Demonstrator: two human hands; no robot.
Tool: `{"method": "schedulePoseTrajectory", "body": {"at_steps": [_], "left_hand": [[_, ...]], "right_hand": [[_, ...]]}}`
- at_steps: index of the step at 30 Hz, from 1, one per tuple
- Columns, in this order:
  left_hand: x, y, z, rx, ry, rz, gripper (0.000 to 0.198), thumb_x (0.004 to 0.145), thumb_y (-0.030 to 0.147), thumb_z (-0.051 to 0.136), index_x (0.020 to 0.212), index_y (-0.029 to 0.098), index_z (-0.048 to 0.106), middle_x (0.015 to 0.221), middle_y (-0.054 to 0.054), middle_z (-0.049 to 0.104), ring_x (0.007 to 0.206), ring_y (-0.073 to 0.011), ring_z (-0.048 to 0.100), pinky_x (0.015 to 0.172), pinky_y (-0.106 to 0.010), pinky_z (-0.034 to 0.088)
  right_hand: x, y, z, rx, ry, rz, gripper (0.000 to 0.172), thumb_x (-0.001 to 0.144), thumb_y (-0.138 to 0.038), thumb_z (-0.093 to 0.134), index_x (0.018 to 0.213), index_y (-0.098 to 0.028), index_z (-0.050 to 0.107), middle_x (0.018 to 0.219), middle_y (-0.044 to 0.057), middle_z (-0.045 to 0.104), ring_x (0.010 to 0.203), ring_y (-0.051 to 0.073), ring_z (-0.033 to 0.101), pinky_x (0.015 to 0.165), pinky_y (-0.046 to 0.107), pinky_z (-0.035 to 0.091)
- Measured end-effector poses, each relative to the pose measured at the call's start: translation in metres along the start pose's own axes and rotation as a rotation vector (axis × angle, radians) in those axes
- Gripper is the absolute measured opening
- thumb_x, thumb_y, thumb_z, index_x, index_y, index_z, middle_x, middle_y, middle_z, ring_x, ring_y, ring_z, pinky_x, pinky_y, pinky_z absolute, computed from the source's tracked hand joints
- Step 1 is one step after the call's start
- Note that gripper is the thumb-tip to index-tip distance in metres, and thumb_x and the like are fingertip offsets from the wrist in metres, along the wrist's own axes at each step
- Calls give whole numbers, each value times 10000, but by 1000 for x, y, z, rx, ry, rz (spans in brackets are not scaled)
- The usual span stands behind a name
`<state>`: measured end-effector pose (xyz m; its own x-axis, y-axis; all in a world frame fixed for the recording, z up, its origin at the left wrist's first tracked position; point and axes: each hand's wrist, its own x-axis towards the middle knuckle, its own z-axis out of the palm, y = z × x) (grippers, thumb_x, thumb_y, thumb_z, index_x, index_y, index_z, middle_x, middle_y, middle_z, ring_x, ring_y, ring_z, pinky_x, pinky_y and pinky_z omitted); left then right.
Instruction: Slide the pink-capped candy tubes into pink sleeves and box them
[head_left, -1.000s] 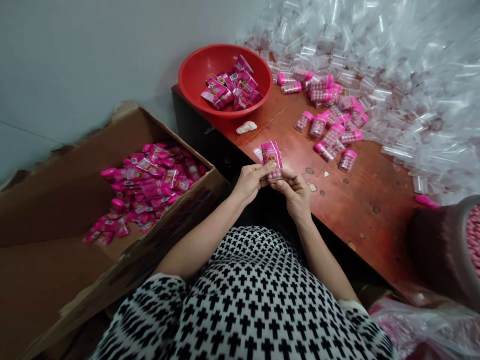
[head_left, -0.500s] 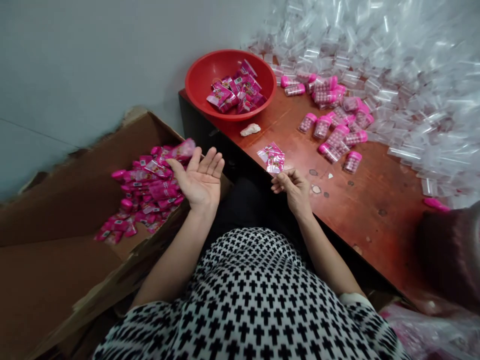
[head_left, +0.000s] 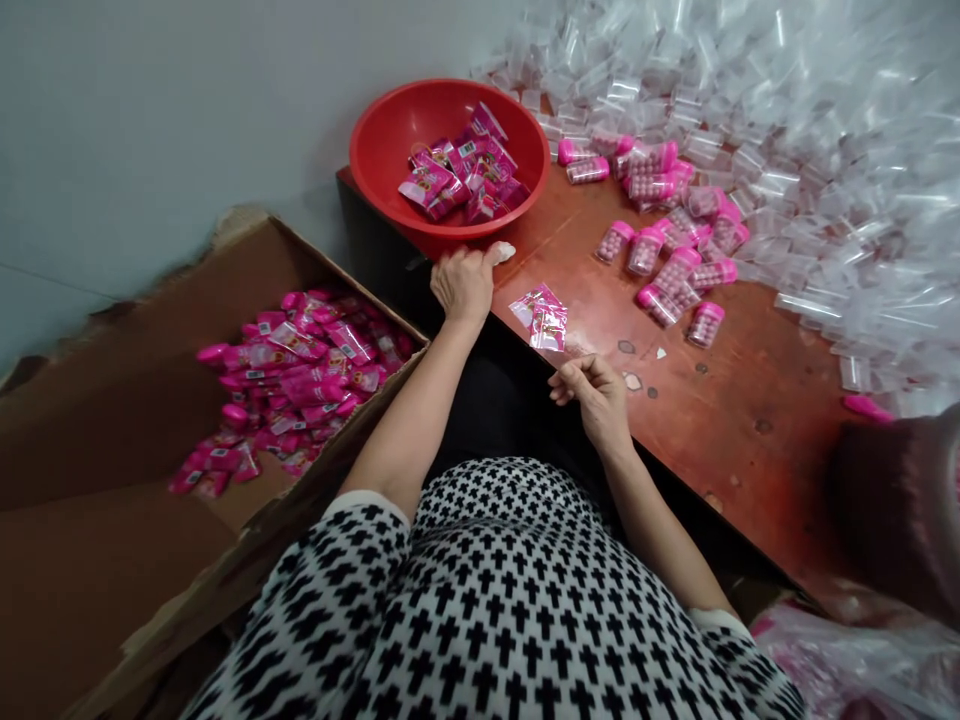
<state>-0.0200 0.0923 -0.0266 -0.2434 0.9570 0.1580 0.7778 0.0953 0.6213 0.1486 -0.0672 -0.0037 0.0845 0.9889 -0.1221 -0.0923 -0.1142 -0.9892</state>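
Note:
My left hand (head_left: 463, 285) is at the table's edge, back up and fingers bent. Its thumb touches a small white lump (head_left: 507, 251), perhaps a wad of tissue, just below the red bowl (head_left: 367, 165); the fingertips are hidden. Near the front edge of the table my right hand (head_left: 598, 395) has its fingers curled in and thumb against them, with nothing visible in the pinch. Just beyond that hand lie a few flat pink printed plastic sleeves (head_left: 547, 325). Pink-wrapped packets (head_left: 480, 165) fill part of the bowl.
Pink-capped bottles of small balls (head_left: 645, 250) lie on the reddish table (head_left: 720, 420). Behind them is a large heap of clear plastic bottles (head_left: 810, 150). On the left, a cardboard box (head_left: 97, 420) contains many wrapped pink bottles (head_left: 307, 365). A dark round container (head_left: 877, 510) stands at right.
My left hand has swung from palm-up over the box to the white lump by the bowl, turning back up. A wrapped pink bottle near it has left its hold. My right hand barely moved.

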Motion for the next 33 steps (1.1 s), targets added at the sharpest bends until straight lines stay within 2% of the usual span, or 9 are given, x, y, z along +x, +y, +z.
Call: {"method": "schedulePoseTrajectory", "body": {"at_steps": [3,6,9,12,19,24,27,29,33], "left_hand": [[-13,-3,-5,-165,11,30,383,878,477,468,1044,199,672,1043,-128,627,1100,-286,501,949,-343,311],[-44,0,-12,-255,-15,142,413,846,466,537,1171,230,627,1049,-119,597,1117,-296,474,944,-362,308],[-82,7,-12,-183,-109,343,382,836,471,557,1148,274,652,1043,-108,590,1067,-291,483,912,-397,317],[-104,11,-5,-123,-137,418,281,835,410,583,1073,304,689,1076,-91,598,1061,-280,470,879,-408,318],[-103,15,5,-145,-70,389,241,877,399,526,896,267,726,1010,-57,656,1010,-241,497,852,-380,318],[-114,24,-5,-285,-59,350,259,873,405,531,952,255,727,1074,-74,654,1000,-225,525,914,-369,333],[-120,31,-15,-490,-109,289,240,835,392,595,975,248,726,1056,-69,652,1029,-215,541,948,-340,366],[-120,33,-20,-697,-161,151,299,793,417,643,1023,238,712,1040,-58,655,997,-198,576,910,-308,418],[-114,31,-23,-1135,-486,-259,360,700,483,708,850,156,723,800,-42,668,717,-147,627,679,-264,515]], "right_hand": [[0,-1,-3,3,6,-3,213,787,-383,666,737,-189,594,658,-17,682,507,90,608,471,213,490],[0,-1,-6,12,12,-1,220,783,-390,670,732,-192,588,658,-18,683,504,88,604,468,212,489],[0,-2,-8,15,8,-1,237,773,-408,677,732,-194,584,648,-21,680,494,88,596,463,212,484],[0,-4,-10,9,1,-10,248,765,-417,682,731,-193,583,646,-19,682,489,86,591,461,210,474],[3,-6,-11,-18,14,-15,265,762,-431,680,737,-185,585,660,-14,668,520,85,590,481,205,463],[28,-3,-7,58,115,-70,372,699,-418,734,969,-227,563,869,-18,679,749,100,642,647,221,521],[44,-4,-6,101,81,-72,428,664,-384,765,995,-232,541,763,-48,662,669,93,619,644,227,512],[49,-6,-6,95,74,-73,430,651,-356,776,985,-226,538,666,-75,620,589,81,580,603,218,490],[50,-13,-4,27,52,-65,437,650,-321,777,994,-223,527,584,-103,531,513,72,519,537,210,442]]}}
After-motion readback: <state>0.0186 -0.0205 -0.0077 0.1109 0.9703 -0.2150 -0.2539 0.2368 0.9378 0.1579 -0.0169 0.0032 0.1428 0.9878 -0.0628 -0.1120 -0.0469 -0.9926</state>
